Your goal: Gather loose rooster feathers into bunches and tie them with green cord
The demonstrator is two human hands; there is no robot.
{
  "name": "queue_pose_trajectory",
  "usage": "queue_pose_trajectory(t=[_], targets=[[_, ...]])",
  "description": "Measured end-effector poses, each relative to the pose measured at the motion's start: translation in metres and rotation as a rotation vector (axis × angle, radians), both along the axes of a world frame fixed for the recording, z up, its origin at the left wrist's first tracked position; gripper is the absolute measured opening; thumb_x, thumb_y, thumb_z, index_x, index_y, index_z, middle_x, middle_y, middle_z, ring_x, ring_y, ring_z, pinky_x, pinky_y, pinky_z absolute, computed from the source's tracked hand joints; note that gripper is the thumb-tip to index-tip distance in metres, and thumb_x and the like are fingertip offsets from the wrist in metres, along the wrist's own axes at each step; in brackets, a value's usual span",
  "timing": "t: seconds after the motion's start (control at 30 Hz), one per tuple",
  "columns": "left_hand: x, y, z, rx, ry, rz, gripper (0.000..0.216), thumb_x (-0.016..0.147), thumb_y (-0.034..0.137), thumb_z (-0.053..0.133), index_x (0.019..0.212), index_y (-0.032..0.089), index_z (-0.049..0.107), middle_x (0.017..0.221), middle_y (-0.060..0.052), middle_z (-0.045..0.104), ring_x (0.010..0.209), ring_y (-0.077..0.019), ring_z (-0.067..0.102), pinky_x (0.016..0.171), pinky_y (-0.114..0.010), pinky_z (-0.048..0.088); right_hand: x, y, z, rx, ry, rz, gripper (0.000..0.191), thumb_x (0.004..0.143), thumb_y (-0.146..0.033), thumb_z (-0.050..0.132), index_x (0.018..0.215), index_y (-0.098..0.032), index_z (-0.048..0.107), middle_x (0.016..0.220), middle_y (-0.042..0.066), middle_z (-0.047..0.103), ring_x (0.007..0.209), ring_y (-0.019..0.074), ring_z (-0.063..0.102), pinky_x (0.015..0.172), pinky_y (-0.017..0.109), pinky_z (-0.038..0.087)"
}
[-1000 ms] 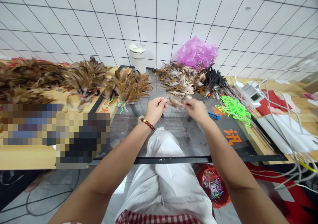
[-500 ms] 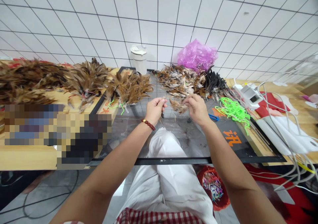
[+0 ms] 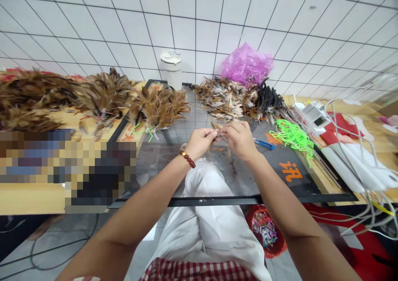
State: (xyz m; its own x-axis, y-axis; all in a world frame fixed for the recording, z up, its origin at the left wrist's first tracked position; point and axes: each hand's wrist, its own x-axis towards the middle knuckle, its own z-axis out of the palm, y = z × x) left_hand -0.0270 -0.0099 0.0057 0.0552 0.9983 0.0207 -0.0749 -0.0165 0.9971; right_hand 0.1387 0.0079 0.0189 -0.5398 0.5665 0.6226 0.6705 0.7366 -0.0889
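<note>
Over the glass-topped panel, the fingertips of my left hand and my right hand meet. Brown feathers stick out around the fingers of my right hand, which is closed on them. My left hand is pinched shut at the same spot, on a feather that its fingers mostly hide. Beyond the hands lies a loose heap of mixed brown, white and grey feathers. To its right sit black feathers. A blue cutter rests just right of my right hand.
Bundled brown feathers lie left of the hands, with more bundles farther left. Bright green cord is tangled at the right, near cables and a white device. A white lidded bin and a purple plastic bag stand by the wall.
My hands were apart and are now together at the fingertips. The right hand brought its brown feathers leftward to the left hand. The view has shifted slightly.
</note>
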Motion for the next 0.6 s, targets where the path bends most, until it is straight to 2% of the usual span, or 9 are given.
queue_pose_trajectory(t=[0.13, 0.23, 0.43, 0.6], targets=[[-0.0012, -0.0012, 0.0029, -0.019, 0.059, -0.03, 0.019, 0.073, 0.03, 0.064, 0.067, 0.013, 0.07, 0.064, -0.004, 0.068, 0.058, -0.0115, 0.058, 0.062, -0.024, 0.046, -0.001, 0.0003, -0.0021, 0.028, 0.01, 0.016, 0.016, 0.093, -0.023, 0.048, 0.091, -0.021, 0.064, 0.092, 0.005, 0.068, 0.087, 0.0171, 0.057, 0.085, 0.034, 0.031], [-0.001, -0.0023, 0.0053, -0.005, 0.082, -0.03, 0.018, 0.073, 0.028, 0.063, 0.062, 0.013, 0.067, 0.058, -0.003, 0.064, 0.052, -0.0093, 0.053, 0.056, -0.022, 0.042, -0.0014, 0.0006, -0.0035, -0.006, 0.068, 0.014, 0.016, 0.093, -0.024, 0.049, 0.092, -0.021, 0.065, 0.093, 0.005, 0.068, 0.089, 0.0175, 0.058, 0.086, 0.034, 0.032], [0.0001, -0.0025, 0.0069, 0.005, 0.023, 0.008, 0.016, 0.072, 0.027, 0.062, 0.065, 0.013, 0.066, 0.056, -0.001, 0.061, 0.052, -0.0084, 0.05, 0.053, -0.02, 0.038, -0.0007, -0.0014, -0.0001, -0.087, 0.172, 0.003, 0.019, 0.093, -0.03, 0.049, 0.097, -0.022, 0.065, 0.092, 0.004, 0.069, 0.091, 0.0175, 0.059, 0.087, 0.034, 0.033], [-0.0001, -0.0037, 0.0088, 0.029, 0.052, -0.011, 0.021, 0.073, 0.029, 0.062, 0.058, 0.014, 0.063, 0.055, -0.002, 0.06, 0.051, -0.0082, 0.049, 0.053, -0.02, 0.038, -0.0018, -0.0037, -0.0009, -0.038, 0.145, 0.012, 0.019, 0.093, -0.029, 0.049, 0.101, -0.021, 0.064, 0.096, 0.005, 0.07, 0.091, 0.0169, 0.059, 0.088, 0.034, 0.032]])
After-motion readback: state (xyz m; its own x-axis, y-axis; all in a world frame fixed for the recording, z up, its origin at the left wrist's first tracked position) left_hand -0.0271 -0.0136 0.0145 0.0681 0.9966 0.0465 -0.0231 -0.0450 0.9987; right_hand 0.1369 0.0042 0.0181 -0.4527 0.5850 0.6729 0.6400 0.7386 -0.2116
